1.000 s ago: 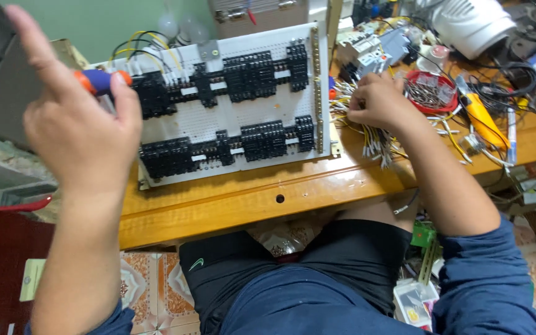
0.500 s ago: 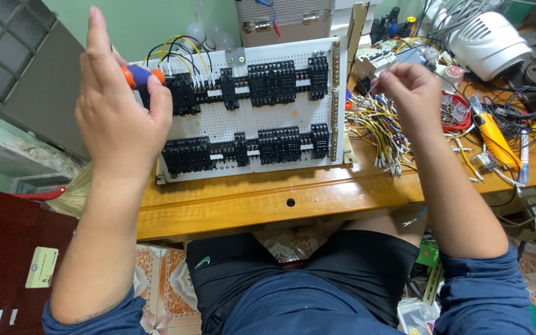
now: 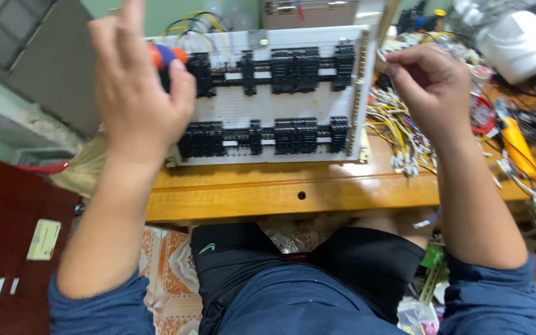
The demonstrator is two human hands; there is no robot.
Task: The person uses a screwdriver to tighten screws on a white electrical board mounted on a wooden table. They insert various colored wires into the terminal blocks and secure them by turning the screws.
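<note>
Left hand [image 3: 134,93], upper left of frame, grips a screwdriver [image 3: 167,56] (orange-blue handle), forefinger raised, covering the panel [image 3: 268,96] corner. Right hand [image 3: 432,87], upper right, pinches something small; unclear what. Wires [image 3: 398,133] beneath, white helmet [image 3: 516,43] beyond.

White panel [image 3: 280,102], black blocks [image 3: 293,62]; orange-blue screwdriver handle [image 3: 165,56]; yellow-white wires [image 3: 398,133]

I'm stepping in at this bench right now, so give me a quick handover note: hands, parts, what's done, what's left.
Left hand: grip closed on an orange-and-blue screwdriver at the panel's upper left corner.
Right hand: raised beside the panel's right edge, fingers pinched; what it holds is too small to tell.
White panel: on the wooden bench, two rows of black terminal blocks mounted.
Loose yellow and white wires: piled right of the panel, not yet connected.
</note>
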